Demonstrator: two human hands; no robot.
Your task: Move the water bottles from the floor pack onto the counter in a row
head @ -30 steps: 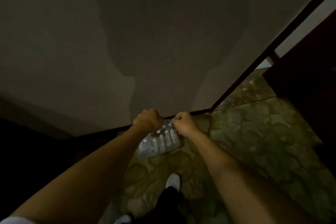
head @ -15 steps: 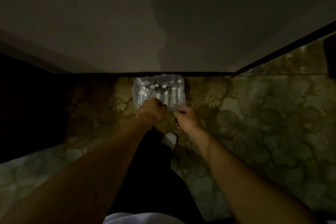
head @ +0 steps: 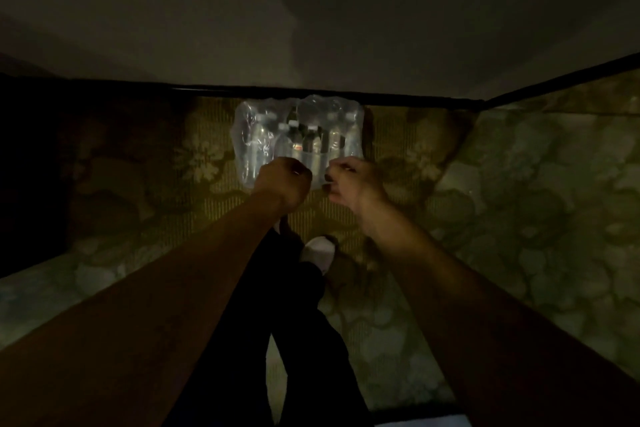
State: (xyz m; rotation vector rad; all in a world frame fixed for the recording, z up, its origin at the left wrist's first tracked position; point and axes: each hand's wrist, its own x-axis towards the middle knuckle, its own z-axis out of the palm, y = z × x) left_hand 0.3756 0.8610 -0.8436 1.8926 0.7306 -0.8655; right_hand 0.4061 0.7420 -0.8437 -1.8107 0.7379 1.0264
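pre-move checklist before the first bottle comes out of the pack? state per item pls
1. Pack resting on the floor against the wall's dark baseboard: ok.
2. Left hand and right hand at the pack's near edge, fingers curled: ok.
3. Plastic wrap gripped by both hands: cannot tell, too dim.
4. Wrap torn open enough to free a bottle: cannot tell.
5. Bottles inside upright, caps visible: ok.
6. Counter in view for placing: not ok, not in frame.
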